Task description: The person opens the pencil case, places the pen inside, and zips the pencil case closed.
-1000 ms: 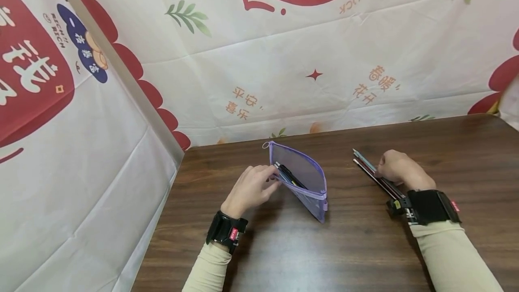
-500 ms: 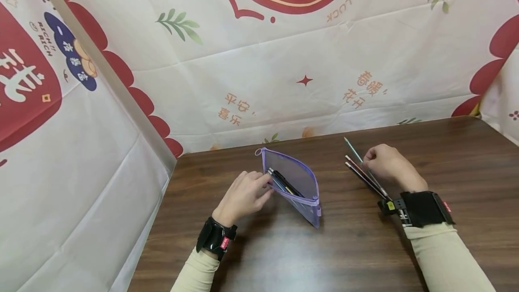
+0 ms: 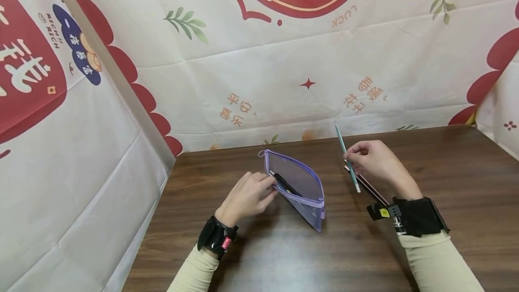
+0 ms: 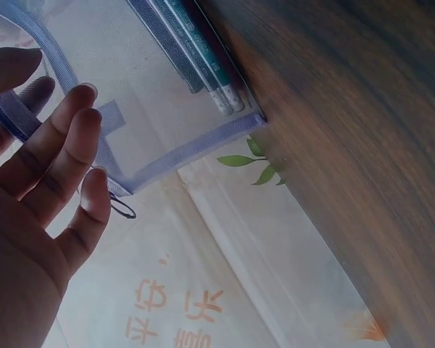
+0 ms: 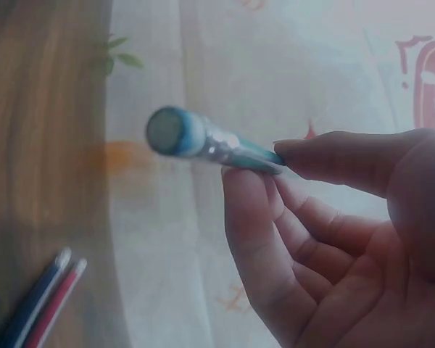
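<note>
Toward two o'clock from the purple mesh pouch [image 3: 311, 213], above the bench [image 3: 344, 251], my right hand [image 3: 375, 159] pinches a teal pencil [image 3: 340, 139] between thumb and fingers, nearly closed; at nine o'clock, my left hand [image 3: 247, 195] grips the pouch's rim with thumb and forefinger, other fingers loose. I judge that a light, steady pinch, tip clear of the mesh, and a well-spread pouch mouth serve best. The pencil looks slim and straight, its pointed end toward eleven o'clock, a silvery band near its blunt, bluish end.
</note>
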Tool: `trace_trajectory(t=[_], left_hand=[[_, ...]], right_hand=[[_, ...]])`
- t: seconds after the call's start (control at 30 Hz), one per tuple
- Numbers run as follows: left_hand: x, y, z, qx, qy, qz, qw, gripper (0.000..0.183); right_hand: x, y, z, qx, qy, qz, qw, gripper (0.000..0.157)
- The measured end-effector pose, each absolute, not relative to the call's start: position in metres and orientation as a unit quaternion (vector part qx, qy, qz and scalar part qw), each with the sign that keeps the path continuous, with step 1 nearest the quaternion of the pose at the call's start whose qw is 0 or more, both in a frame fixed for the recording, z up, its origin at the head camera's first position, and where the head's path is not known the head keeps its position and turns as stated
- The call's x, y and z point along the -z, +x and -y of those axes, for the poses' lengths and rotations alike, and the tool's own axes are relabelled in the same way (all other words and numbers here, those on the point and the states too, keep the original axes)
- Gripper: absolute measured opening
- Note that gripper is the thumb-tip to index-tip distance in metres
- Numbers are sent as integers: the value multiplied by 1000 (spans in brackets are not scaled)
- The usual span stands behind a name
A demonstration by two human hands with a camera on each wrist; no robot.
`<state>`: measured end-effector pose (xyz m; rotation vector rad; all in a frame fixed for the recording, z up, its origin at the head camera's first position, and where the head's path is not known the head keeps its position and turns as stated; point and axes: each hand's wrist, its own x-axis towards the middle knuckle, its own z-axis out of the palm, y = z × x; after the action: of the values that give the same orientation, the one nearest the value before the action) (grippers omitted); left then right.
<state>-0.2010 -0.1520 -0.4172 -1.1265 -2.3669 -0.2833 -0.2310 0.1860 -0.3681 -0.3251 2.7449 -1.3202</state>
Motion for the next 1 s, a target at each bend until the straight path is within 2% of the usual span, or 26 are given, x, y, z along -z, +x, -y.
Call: trace_trajectory(t=[0.2, 0.47, 1.0], left_hand=[[419, -201, 152, 101, -409, 876, 235, 12], [419, -202, 151, 104, -409, 873, 243, 13], [418, -203, 152, 98, -408, 874, 244, 14]], right_hand=[[358, -225, -168, 431, -109, -896, 14, 33], [351, -220, -144, 472, -101, -876, -8, 38], [352, -220, -124, 502, -130, -855, -21, 33]])
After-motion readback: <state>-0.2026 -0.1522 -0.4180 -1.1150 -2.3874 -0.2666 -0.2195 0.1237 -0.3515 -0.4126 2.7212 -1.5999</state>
